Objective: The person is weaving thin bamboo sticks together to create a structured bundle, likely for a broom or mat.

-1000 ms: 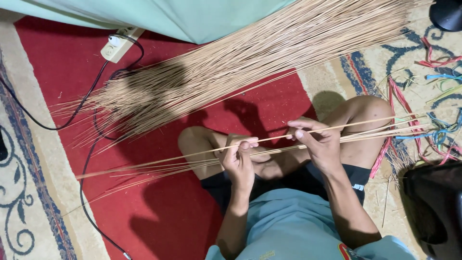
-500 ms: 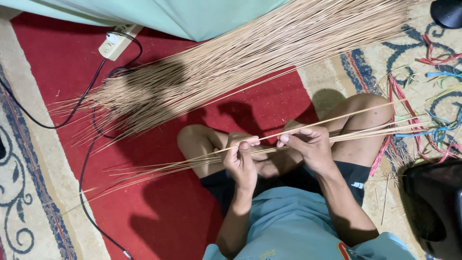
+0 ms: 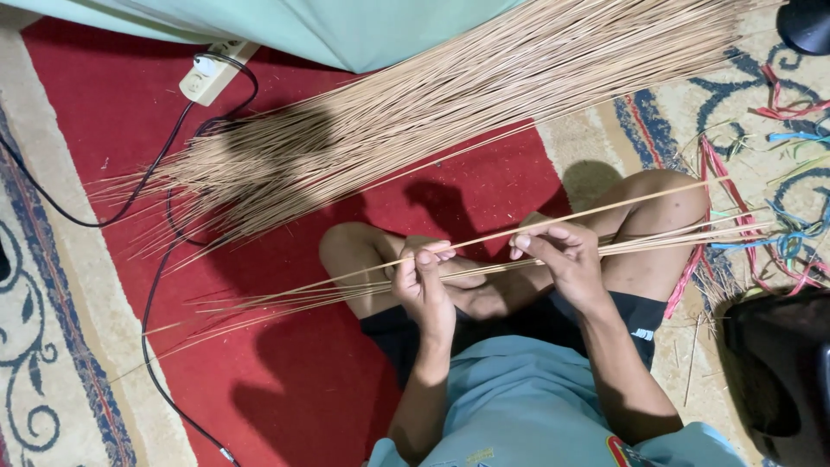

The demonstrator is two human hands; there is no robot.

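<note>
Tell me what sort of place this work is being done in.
Most likely the floor of a home room. A patterned red carpet covers the floor, a power strip with black cables lies on it, and a big pile of thin sticks is spread out before the seated person's hands.

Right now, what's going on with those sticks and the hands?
A person sits cross-legged on a red carpet, holding a small bunch of thin sticks across the lap. The left hand pinches the bunch near its middle, and the right hand grips it further along. A large pile of sticks lies spread on the floor ahead, beside a power strip with black cables.
</note>
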